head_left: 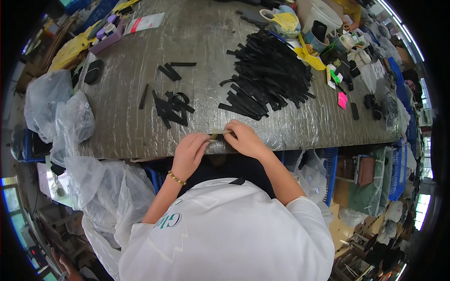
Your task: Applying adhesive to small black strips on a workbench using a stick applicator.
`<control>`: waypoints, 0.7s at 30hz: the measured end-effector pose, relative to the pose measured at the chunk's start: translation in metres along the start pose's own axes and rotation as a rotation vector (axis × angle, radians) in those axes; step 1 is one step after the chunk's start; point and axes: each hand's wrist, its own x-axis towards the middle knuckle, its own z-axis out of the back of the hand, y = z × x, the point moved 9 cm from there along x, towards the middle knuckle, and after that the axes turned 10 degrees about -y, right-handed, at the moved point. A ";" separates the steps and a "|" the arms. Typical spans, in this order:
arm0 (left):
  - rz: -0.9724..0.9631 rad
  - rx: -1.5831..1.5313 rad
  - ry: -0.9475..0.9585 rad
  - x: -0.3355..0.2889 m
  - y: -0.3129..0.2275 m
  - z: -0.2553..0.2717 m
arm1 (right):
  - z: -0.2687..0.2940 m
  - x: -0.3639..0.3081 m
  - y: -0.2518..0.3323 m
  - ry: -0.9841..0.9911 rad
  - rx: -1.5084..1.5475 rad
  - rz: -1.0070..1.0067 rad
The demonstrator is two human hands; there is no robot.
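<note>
At the table's near edge my left hand (pixel 189 149) and my right hand (pixel 244 139) are close together, fingers pinched. Between them they hold a short strip (pixel 216 134), partly pale and partly dark; the fingers hide its ends and its material is too small to tell. A beaded bracelet (pixel 176 178) circles my left wrist. Beyond my left hand lies a small loose group of black strips (pixel 172 108), with a few more black strips (pixel 169 72) behind. A large heap of black strips (pixel 269 70) spreads beyond my right hand.
The table (pixel 122 126) has a shiny, wrinkled covering. A purple tray (pixel 107 37) of bottles stands far left, near a black rounded item (pixel 94 71). Tubs and containers (pixel 316 40) crowd the far right, near a pink piece (pixel 342 99). Clear plastic bags (pixel 110 187) hang left of me.
</note>
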 end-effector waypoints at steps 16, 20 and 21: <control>0.033 0.190 0.025 0.001 0.005 -0.032 | 0.003 0.002 -0.006 -0.012 -0.039 -0.070; 0.208 0.084 0.003 -0.002 0.026 -0.025 | 0.006 -0.001 -0.010 -0.102 0.012 -0.045; 0.209 0.085 0.005 -0.002 0.027 -0.022 | 0.006 -0.002 -0.012 -0.101 0.013 -0.046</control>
